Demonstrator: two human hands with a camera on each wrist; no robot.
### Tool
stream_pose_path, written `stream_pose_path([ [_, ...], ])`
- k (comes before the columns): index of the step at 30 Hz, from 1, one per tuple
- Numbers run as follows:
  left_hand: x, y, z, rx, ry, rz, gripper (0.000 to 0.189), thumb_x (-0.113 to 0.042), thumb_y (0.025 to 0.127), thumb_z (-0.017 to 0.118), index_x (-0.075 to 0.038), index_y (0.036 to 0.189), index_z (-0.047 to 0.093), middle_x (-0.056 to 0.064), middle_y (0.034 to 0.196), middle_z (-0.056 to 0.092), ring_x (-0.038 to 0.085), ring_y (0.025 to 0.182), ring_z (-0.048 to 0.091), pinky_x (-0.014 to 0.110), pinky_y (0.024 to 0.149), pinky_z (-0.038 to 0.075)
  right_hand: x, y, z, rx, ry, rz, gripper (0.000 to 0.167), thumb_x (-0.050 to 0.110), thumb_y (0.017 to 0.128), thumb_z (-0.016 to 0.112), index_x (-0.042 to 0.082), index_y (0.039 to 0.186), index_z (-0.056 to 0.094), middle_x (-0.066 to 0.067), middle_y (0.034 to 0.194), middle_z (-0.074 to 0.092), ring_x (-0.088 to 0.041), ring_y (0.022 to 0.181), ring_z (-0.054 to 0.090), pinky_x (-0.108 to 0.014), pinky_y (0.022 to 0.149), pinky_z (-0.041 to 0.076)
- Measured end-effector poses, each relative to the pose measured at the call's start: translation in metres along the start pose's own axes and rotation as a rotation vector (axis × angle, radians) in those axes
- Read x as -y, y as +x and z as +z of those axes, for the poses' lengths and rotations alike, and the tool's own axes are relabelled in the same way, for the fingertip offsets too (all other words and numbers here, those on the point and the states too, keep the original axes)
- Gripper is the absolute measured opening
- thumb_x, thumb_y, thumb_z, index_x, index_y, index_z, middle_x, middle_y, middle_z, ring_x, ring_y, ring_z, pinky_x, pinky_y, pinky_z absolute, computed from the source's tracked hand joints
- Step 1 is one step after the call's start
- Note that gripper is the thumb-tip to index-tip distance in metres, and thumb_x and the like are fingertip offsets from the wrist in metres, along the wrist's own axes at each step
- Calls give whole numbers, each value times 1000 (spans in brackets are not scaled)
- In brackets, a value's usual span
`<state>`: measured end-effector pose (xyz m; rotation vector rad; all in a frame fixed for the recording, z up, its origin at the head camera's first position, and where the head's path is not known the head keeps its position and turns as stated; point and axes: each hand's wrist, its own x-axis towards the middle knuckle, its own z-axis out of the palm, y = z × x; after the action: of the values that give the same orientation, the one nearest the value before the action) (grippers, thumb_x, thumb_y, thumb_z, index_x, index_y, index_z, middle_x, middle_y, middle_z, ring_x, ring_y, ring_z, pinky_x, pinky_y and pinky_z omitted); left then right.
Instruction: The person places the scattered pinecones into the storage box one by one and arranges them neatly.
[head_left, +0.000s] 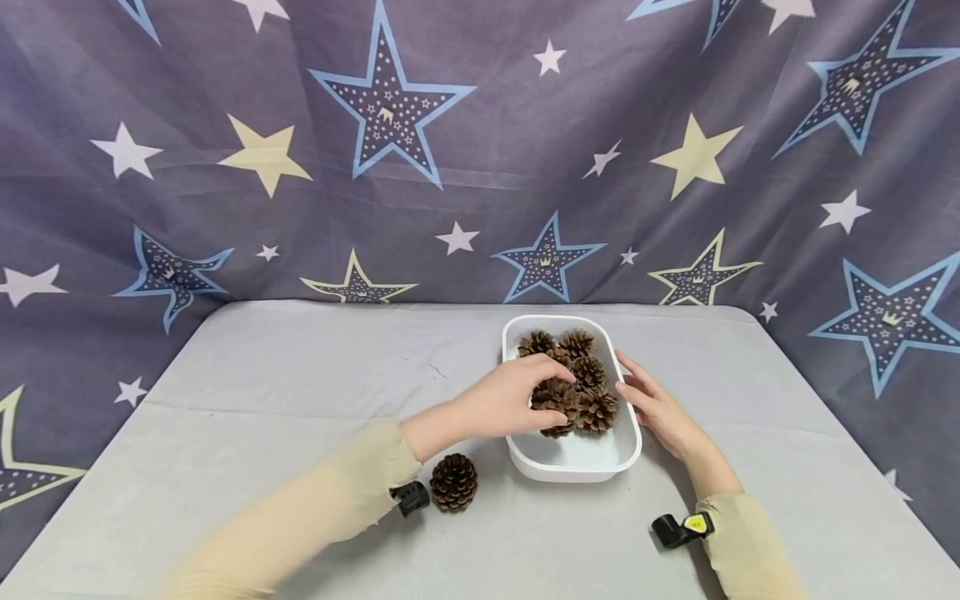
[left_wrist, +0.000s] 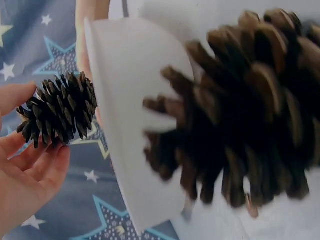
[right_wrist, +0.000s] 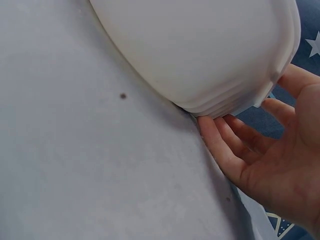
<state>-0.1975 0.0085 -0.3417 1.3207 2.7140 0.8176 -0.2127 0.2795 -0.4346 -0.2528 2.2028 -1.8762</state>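
Observation:
A white plastic container [head_left: 577, 471] stands on the table with several brown pinecones [head_left: 597, 410] inside it. My left hand [head_left: 513, 396] reaches over its left rim and holds one pinecone [left_wrist: 60, 110] between thumb and fingers, at the level of the rim in the left wrist view. With its fingers extended, my right hand [head_left: 663, 412] rests against the container's right outer side. In the right wrist view those fingertips [right_wrist: 212, 125] touch the outer wall low down. Another pinecone [head_left: 453, 482] lies on the table, left of the container and close to my left wrist.
A light grey cloth covers the table [head_left: 300, 375]. Behind it hangs a dark curtain [head_left: 480, 183] printed with stars. Black wrist mounts [head_left: 678, 529] sit at both sleeve cuffs.

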Motion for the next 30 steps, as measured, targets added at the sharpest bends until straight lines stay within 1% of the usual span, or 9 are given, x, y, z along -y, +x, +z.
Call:
stream_pose_path([
  [8, -7, 10, 19, 52, 24, 16, 45, -36, 80, 66, -17, 119, 56, -3, 118, 56, 10, 110, 52, 22, 97, 40, 1, 0, 0, 7, 2, 1, 60, 23, 96, 43, 18, 147, 10, -27, 139, 24, -5, 99, 52, -33, 79, 52],
  [13, -10, 11, 30, 87, 22, 14, 44, -35, 81, 66, -16, 119, 56, -3, 119, 56, 9, 110, 52, 21, 97, 39, 0, 0, 0, 14, 5, 4, 61, 23, 96, 43, 18, 147, 10, -28, 140, 24, -6, 99, 52, -34, 79, 52],
  [20, -14, 13, 41, 121, 25, 4, 42, -35, 81, 65, -17, 119, 56, -4, 116, 56, 8, 106, 53, 18, 92, 42, 0, -1, -1, 10, -10, 4, 60, 23, 96, 42, 18, 147, 10, -28, 139, 24, -6, 100, 51, -35, 80, 51],
  [24, -16, 16, 47, 126, 48, 8, 43, -35, 81, 66, -17, 118, 56, -4, 117, 56, 7, 108, 52, 18, 93, 40, 0, -1, -1, 9, -17, 4, 60, 23, 96, 42, 19, 147, 10, -28, 140, 24, -6, 102, 49, -35, 82, 50],
  [30, -20, 20, 54, 104, 73, 28, 43, -33, 78, 69, -16, 116, 58, -4, 115, 57, 7, 107, 53, 17, 94, 40, -1, 0, -1, 10, -16, 1, 59, 24, 97, 42, 19, 147, 11, -27, 140, 24, -5, 103, 49, -34, 83, 49],
])
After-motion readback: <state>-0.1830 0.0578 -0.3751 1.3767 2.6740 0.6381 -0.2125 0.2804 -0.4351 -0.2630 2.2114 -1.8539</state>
